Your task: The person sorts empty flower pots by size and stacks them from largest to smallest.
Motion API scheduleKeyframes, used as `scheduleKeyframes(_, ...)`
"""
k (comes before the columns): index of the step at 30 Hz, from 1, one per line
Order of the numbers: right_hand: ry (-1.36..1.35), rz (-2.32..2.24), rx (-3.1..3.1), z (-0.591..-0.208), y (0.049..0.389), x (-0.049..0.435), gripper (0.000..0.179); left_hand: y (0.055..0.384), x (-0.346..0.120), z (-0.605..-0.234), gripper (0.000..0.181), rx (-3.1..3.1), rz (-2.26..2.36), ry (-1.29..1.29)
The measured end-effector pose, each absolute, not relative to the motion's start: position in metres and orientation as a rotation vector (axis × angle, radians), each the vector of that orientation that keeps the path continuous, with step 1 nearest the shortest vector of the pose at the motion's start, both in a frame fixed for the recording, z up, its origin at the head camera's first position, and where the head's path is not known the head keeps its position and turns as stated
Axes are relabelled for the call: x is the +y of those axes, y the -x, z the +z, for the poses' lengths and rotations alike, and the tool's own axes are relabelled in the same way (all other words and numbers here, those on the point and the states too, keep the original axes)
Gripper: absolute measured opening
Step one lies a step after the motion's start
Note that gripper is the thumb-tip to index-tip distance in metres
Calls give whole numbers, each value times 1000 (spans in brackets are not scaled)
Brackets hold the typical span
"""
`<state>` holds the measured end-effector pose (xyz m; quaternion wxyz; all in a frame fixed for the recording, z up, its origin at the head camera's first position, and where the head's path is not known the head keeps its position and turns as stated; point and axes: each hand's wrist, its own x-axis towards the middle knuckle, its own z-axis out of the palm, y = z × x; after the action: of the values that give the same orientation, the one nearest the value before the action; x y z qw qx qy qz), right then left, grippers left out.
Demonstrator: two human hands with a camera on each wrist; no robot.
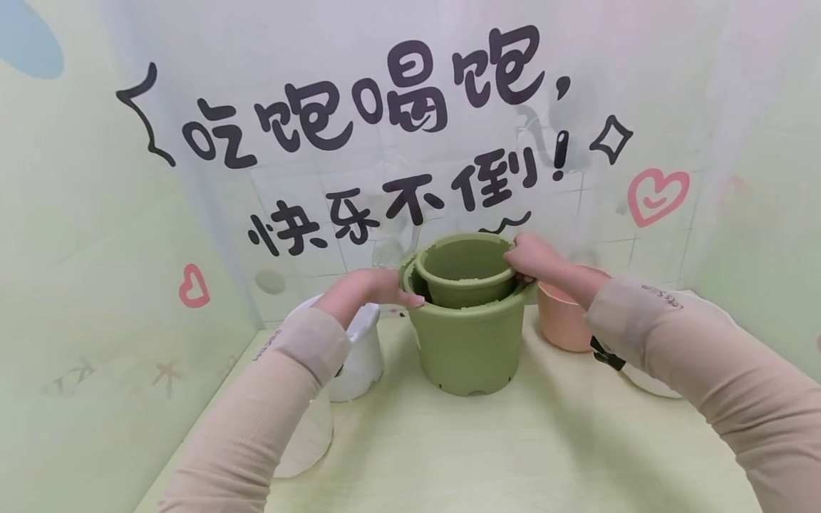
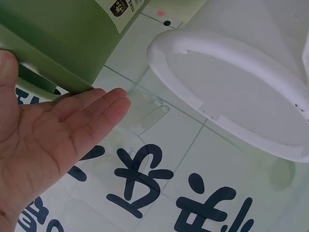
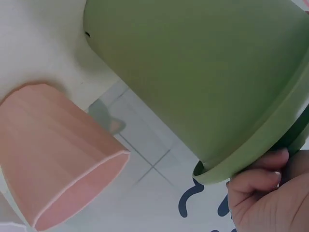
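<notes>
Green plastic, by the look of it: a big flowerpot (image 1: 471, 349) standing on the counter (image 1: 474, 449) towards the back edge, roughly midway along, with a smaller green flowerpot (image 1: 471, 293) sitting down inside its mouth. Right hand (image 1: 537, 256) has the smaller one's rim pinched on the right side. Left hand (image 1: 378, 286) isn't clenched, fingers pretty much straight against the big pot's left rim.

I'd guess both are light, stiff and hard to break, just a bit slick on the smooth walls, so rims are your best hold. Nested ones can drag each other, so I'd steady the outer rim too.

Fun bit: the left wrist view catches a sticker (image 2: 120, 13) on the big pot's side that the head view doesn't show. The right wrist view also gives you the pink pot's (image 3: 63, 140) side and mouth, while from the head camera the right forearm covers part of it.
</notes>
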<state>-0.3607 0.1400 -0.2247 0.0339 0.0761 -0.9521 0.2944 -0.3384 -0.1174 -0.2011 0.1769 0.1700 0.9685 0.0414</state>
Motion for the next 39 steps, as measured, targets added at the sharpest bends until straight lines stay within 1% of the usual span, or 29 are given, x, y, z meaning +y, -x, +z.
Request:
scheduleKeyframes(5, -295, 507, -2971, -225, 359, 137, 7, 339, -118, -201, 68, 2715, 153, -558)
scheduleKeyframes(9, -261, 287, -3009, -226, 361, 131, 8, 340, -119, -201, 69, 2691, 199, -604)
scheduleKeyframes(19, -257, -16, -3105, -227, 365, 120, 11, 339, -118, -198, 68, 2706, 133, -550)
scheduleKeyframes(27, -259, -78, -3169, -223, 367, 113, 17, 337, -116, -197, 63, 2678, 187, -587)
scheduleKeyframes(33, -356, 8, -3135, -222, 368, 116, 12, 339, -117, -198, 58, 2699, 155, -576)
scheduleKeyframes(39, -422, 71, -3082, -226, 370, 123, 11, 340, -117, -201, 62, 2690, 170, -552)
